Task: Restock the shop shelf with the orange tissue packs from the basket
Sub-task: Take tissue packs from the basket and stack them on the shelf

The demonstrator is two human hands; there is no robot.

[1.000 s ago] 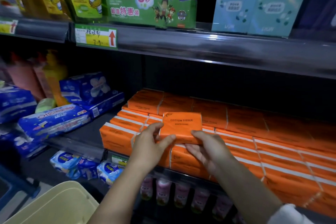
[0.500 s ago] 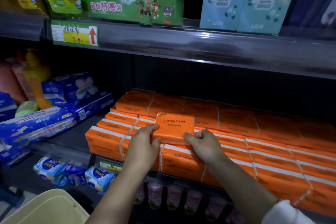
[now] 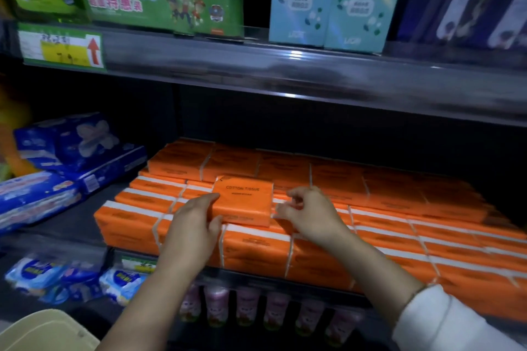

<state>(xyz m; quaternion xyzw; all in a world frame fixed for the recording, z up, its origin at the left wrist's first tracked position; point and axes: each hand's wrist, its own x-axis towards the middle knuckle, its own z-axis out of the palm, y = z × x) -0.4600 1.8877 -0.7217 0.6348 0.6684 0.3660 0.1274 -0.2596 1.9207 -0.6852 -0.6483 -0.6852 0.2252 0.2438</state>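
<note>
Where we restock, the shelf (image 3: pixel 74 216): a dark metal bay in dim light, goods above and below.
Stack: orange tissue packs (image 3: pixel 399 236) fill it in banded rows.
Basket (image 3: pixel 42 330): beige rim at lower left.
Pack (image 3: pixel 242 202): lies flat atop the front rows; we judge it light, soft and slick-wrapped, best taken by its short sides.
Left hand (image 3: pixel 191 225): fingers nearly straight, pressing the pack's left edge.
Right hand (image 3: pixel 310 214): loosely curled just beside its right edge, holding nothing.

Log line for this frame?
orange pack: atop shelf stack | left hand: touching its left edge | right hand: curled beside it, contact unclear
</note>
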